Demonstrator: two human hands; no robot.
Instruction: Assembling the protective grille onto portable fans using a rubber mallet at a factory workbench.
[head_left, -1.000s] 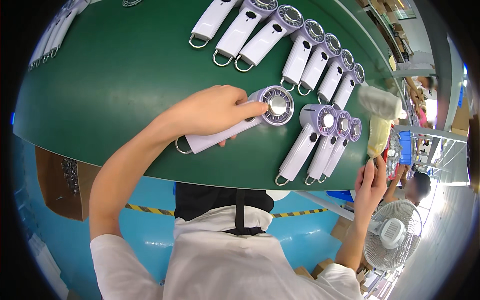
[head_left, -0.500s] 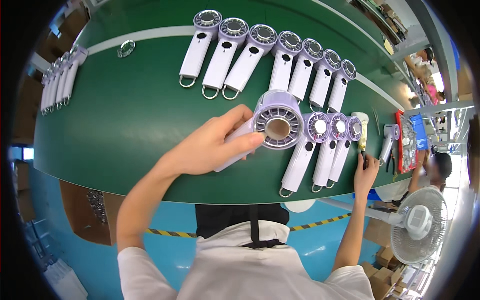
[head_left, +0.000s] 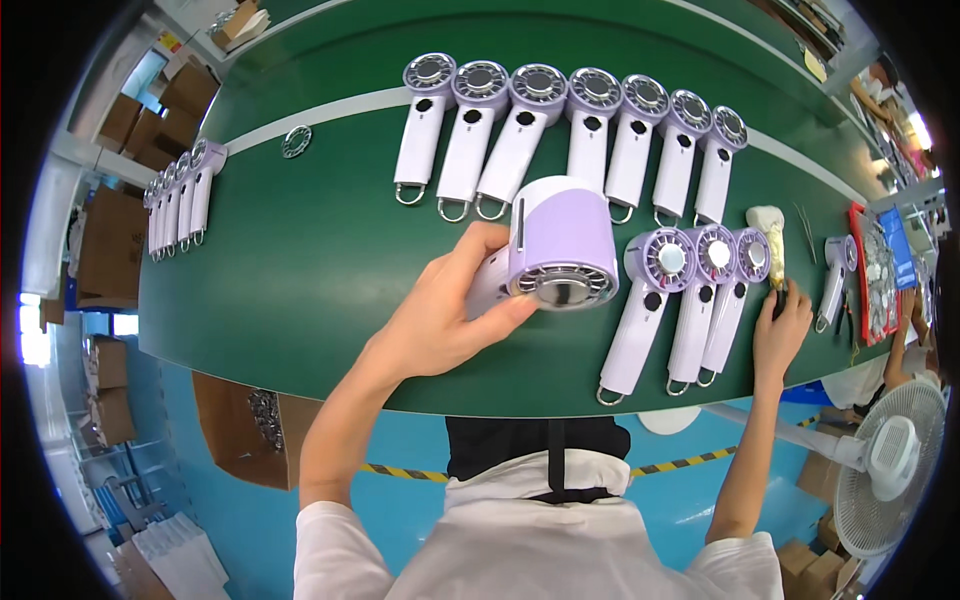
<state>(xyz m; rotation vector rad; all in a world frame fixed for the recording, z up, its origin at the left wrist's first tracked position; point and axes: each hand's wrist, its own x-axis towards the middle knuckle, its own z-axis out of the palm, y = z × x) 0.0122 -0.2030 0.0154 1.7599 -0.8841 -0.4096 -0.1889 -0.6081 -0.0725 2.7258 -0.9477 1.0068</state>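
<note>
My left hand [head_left: 425, 315] grips a lavender and white handheld fan [head_left: 565, 225] by its handle, above the table's middle. The fan's round side faces up and its silver grille is tilted toward me. On the right, my right hand [head_left: 782, 338] is closed round the dark handle of a tool with a pale, yellowish lumpy head [head_left: 769, 228]; its exact kind I cannot make out. Between my hands lie three similar fans with bright round centres [head_left: 628, 335]. A row of several more fans with silver grilles [head_left: 587, 145] lies beyond the held one.
On the green table [head_left: 300, 280], a loose silver ring [head_left: 296, 142] and several fans [head_left: 201, 200] are at left. At right lie tweezers [head_left: 806, 230], another fan [head_left: 833, 285] and a red tray [head_left: 866, 280] of parts. A pedestal fan [head_left: 890, 460] stands near another person's arm [head_left: 905, 340].
The held fan has tipped, turning its grille downward and its lavender side up. My right hand keeps hold of the dark handle. The whole view has shifted, moving the scene rightward.
</note>
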